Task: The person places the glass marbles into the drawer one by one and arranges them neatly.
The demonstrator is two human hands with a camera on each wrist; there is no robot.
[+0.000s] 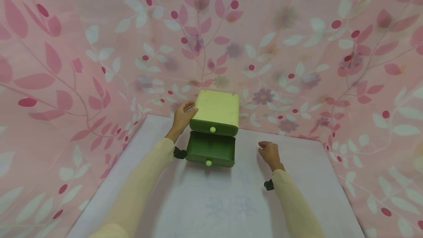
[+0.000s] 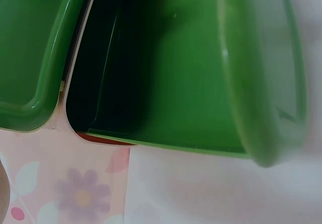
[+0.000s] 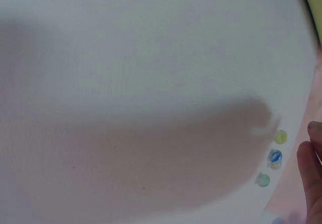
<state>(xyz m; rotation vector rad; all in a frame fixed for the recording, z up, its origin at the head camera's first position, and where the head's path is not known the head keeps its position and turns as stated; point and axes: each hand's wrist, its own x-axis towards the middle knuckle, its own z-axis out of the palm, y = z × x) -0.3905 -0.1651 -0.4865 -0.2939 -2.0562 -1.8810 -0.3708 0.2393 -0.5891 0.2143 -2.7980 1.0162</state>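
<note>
A small chest of drawers (image 1: 217,107) with a pale yellow-green top stands at the back of the table. Its upper drawer (image 1: 198,125) is closed, while the lower green drawer (image 1: 209,153) is pulled out, with its bare inside showing. My left hand (image 1: 181,116) rests against the chest's left side, thumb at the top edge. To the right, my right hand (image 1: 270,153) hovers over the table with loosely bent fingers and nothing visible in them. Close to its fingertips in the right wrist view lie several glass marbles, among them a yellow one (image 3: 280,137) and a green one (image 3: 263,179).
The table (image 1: 228,205) has a white cover. Pink floral cloth (image 1: 281,65) hangs behind it and along both sides, with the chest close to the back cloth. Round knobs, one of them the lower knob (image 1: 209,163), stick out from the drawer fronts.
</note>
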